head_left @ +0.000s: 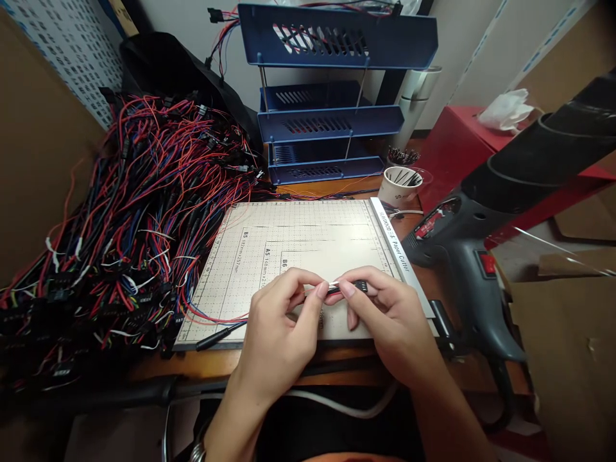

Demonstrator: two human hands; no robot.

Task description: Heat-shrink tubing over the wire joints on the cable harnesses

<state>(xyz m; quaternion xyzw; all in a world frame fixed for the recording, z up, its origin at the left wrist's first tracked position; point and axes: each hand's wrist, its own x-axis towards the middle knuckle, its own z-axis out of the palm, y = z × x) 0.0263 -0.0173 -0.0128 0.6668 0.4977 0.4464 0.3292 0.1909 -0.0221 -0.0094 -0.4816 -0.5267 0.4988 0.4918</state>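
Note:
Over the paper cutter's gridded board (250, 282), my left hand (283, 327) pinches thin wires (333, 288) between thumb and forefinger. Close beside it, my right hand (397, 321) is closed on a small black connector (360, 285) joined to those wires, its thumb and forefinger near the wire end. The fingertips of both hands almost meet, and they hide part of the wires. Red and blue leads (216, 317) run out left from under my left hand. A black sleeved end (219, 335) lies on the board's lower left edge.
A large heap of wire harnesses (144, 199) covers the left side. A dark heat gun (481, 256) stands at right. Behind the board are a blue tiered rack (332, 122) and a paper cup (395, 194) of thin black pieces. A red box (447, 141) sits back right.

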